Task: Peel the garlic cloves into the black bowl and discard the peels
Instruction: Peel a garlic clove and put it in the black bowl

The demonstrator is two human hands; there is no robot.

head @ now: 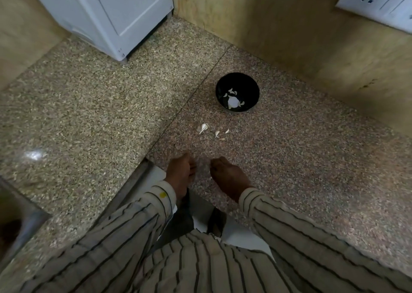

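**Garlic waits between bowl and hands**

The person stands at a speckled stone worktop (289,158) with both hands low at its near edge. The left hand (180,172) and the right hand (227,176) sit close together, knuckles up and fingers curled under; whether either one pinches a clove or a scrap of peel cannot be told, since the fingertips are hidden.

Ahead of the hands, well apart from them, a few pale garlic cloves (204,128) lie loose on the worktop. Just beyond them stands the black bowl (237,91), holding several white pieces (peeled garlic or skins, too small to tell).

The peeling seems partly done, with cloves left outside the bowl. The next move likely calls for a reach forward to pick one clove off the stone, then a fine pinch to strip its skin.

A white appliance (107,13) stands at the far left corner, a switch plate (379,0) on the right wall. Nothing blocks the path to the cloves; no bin for peels is in view
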